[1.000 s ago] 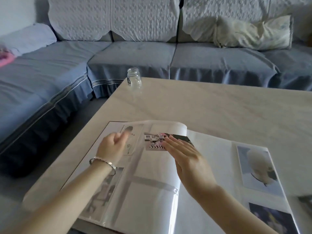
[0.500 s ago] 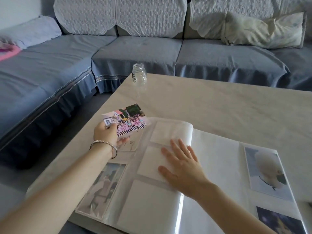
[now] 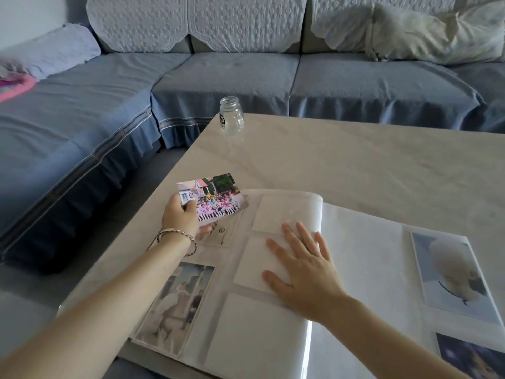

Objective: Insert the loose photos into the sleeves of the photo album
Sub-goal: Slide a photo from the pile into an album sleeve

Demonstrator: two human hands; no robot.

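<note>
Big blue-grey corner sofa (image 3: 232, 75) sits behind a pale marble-look desk (image 3: 355, 165). White quilted covers (image 3: 191, 20) hang over the backrest, with a crumpled cream pillow (image 3: 437, 31) at right. A glass jar (image 3: 231, 116) stands on the desk's far corner. Soft, dim light.

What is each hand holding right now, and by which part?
The left hand grips the loose photo by its near left corner, thumb on the front. The right hand holds nothing; it presses flat on the album page.

Pale marble-look table (image 3: 369, 165). On it: open album (image 3: 363, 269) at near edge, 1 clear glass jar (image 3: 231, 116) upright at far-left corner.
</note>
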